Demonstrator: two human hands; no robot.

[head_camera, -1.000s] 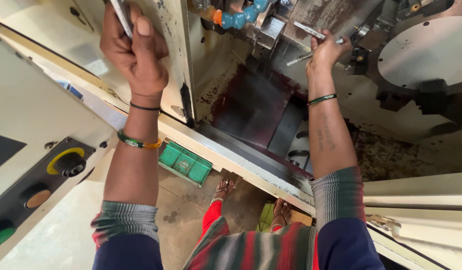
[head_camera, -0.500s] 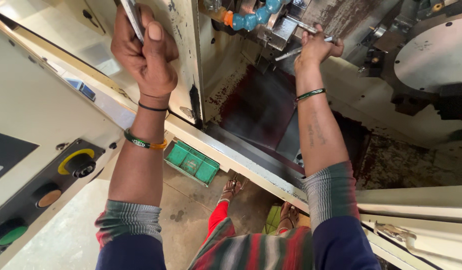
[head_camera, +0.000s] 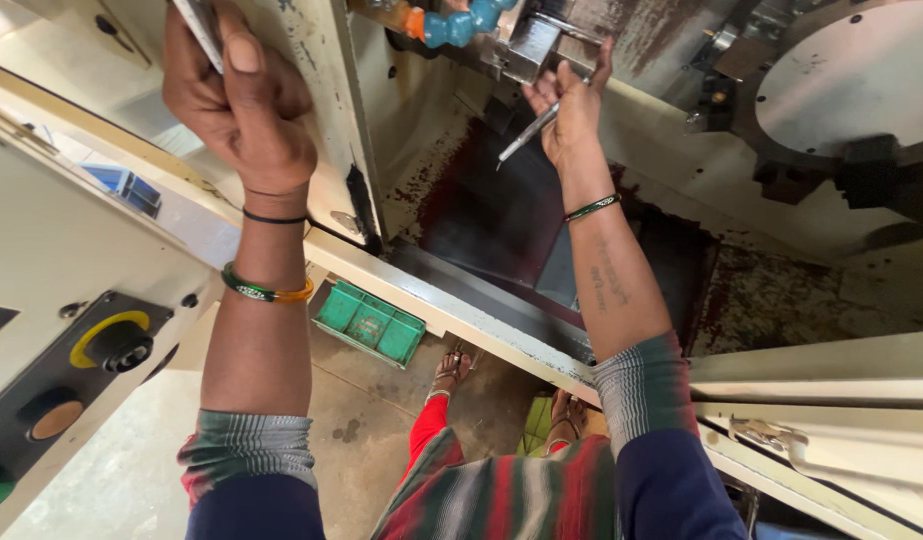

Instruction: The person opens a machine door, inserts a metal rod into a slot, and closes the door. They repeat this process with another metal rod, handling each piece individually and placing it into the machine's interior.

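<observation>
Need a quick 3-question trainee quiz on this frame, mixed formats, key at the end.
1. True or false: the right hand holds a thin metal rod inside the machine.
2. What does the left hand grip? A) a flat metal strip B) a green crate C) a blue hose
3. Fill in: the green crate sits on the ____ below the machine's edge.

Key: 1 true. 2 A. 3 floor.
</observation>
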